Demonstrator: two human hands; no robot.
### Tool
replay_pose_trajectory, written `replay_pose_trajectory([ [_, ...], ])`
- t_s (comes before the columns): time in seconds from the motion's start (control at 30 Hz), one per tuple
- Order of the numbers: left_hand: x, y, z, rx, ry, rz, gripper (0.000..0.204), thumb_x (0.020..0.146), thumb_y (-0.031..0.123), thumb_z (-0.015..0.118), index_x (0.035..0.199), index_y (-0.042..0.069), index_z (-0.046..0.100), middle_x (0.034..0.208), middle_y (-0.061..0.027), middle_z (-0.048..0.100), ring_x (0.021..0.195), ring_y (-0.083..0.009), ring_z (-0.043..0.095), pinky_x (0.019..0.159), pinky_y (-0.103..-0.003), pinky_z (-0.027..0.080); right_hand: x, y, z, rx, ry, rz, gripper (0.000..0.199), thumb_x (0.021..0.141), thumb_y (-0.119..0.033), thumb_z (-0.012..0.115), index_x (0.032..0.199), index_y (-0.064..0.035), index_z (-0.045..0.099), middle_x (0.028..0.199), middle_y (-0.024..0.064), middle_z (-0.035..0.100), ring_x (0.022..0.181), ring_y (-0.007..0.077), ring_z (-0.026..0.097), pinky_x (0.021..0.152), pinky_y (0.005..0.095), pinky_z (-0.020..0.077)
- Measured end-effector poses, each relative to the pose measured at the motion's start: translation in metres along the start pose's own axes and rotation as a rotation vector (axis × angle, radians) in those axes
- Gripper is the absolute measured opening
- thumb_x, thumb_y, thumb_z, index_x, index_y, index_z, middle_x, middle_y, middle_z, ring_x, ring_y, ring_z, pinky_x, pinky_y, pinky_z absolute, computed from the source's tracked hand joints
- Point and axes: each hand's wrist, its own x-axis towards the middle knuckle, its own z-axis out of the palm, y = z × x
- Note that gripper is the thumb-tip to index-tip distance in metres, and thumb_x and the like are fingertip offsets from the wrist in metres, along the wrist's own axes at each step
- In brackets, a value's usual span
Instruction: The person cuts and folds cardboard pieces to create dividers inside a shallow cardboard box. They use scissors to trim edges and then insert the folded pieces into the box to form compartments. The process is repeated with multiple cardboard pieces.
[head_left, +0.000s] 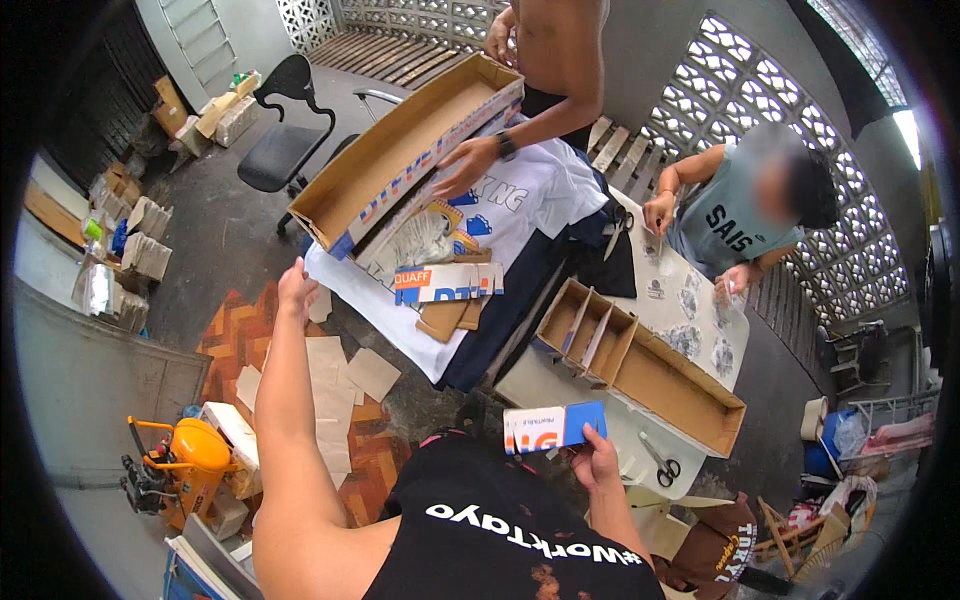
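Note:
My right hand [598, 462] grips a cut cardboard piece [537, 428] printed white, blue and orange. Stretched forward, my left hand [297, 288] has its fingers partly extended beside the corner of the cloth-covered table, apparently holding nothing. Just beyond it, a long open cardboard tray [400, 150] lies tilted across the table, and a standing person's hand [468, 165] rests at its side. Below the tray, a printed cardboard strip [448, 283] and brown cardboard scraps [440, 320] lie on a white printed T-shirt [385, 312].
A divided cardboard box [670, 395] and black-handled scissors [661, 462] sit on the white table at right. A seated person [735, 215] handles small plastic packets there. Flat cardboard sheets [318, 385] cover the floor at left, near a yellow machine [200, 455]. An office chair [280, 150] stands behind.

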Motion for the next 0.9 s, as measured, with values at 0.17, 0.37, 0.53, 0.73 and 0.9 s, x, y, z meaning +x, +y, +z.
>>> replay_pose_trajectory([
  [0.17, 0.011, 0.056, -0.053, 0.060, -0.071, 0.064, 0.061, 0.096, 0.053, 0.057, 0.135, 0.006, 0.052, 0.133, -0.0107, 0.051, 0.112, -0.0295, 0.054, 0.093, -0.045, 0.047, 0.051, -0.013, 0.022, 0.143, -0.236, 0.092, 0.048, 0.091, -0.028, 0.061, 0.126, 0.0038, 0.053, 0.116, 0.0199, 0.064, 0.111, 0.0336, 0.062, 0.101, 0.0486, 0.0489],
  [0.37, 0.099, 0.130, -0.008, 0.107, -0.305, 0.162, 0.060, 0.094, 0.057, 0.056, 0.130, 0.009, 0.059, 0.129, -0.0061, 0.058, 0.110, -0.0210, 0.052, 0.101, -0.044, 0.039, 0.097, -0.010, 0.188, 0.325, -0.364, -0.015, 0.053, 0.093, -0.030, 0.056, 0.132, 0.0039, 0.046, 0.124, 0.0205, 0.060, 0.119, 0.0375, 0.058, 0.101, 0.0515, 0.0486],
  [0.53, 0.203, 0.142, 0.057, 0.119, -0.710, 0.036, 0.077, 0.094, 0.066, 0.047, 0.142, 0.006, 0.049, 0.144, -0.0111, 0.051, 0.127, -0.0281, 0.048, 0.109, -0.045, 0.034, 0.208, 0.035, 0.334, 0.504, -0.327, -0.053, 0.048, 0.092, -0.031, 0.056, 0.128, -0.0003, 0.052, 0.125, 0.0151, 0.061, 0.121, 0.0336, 0.056, 0.106, 0.0539, 0.0424],
  [0.73, 0.238, 0.137, 0.125, 0.096, -1.176, -0.168, 0.086, 0.093, 0.069, 0.045, 0.151, 0.006, 0.034, 0.158, -0.0133, 0.032, 0.145, -0.0297, 0.029, 0.117, -0.045, 0.022, 0.302, 0.054, 0.448, 0.445, -0.172, -0.327, 0.041, 0.094, -0.034, 0.056, 0.122, -0.0045, 0.060, 0.121, 0.0136, 0.065, 0.117, 0.0344, 0.057, 0.106, 0.0557, 0.0392],
  [0.9, 0.219, 0.126, 0.175, -0.072, -1.350, -0.156, 0.090, 0.093, 0.072, 0.041, 0.152, 0.004, 0.031, 0.159, -0.0159, 0.028, 0.147, -0.0249, 0.025, 0.119, -0.040, 0.021, 0.317, 0.048, 0.476, 0.364, -0.264, -0.288, 0.046, 0.095, -0.041, 0.057, 0.124, -0.0060, 0.061, 0.125, 0.0125, 0.065, 0.119, 0.0353, 0.057, 0.109, 0.0527, 0.0358],
])
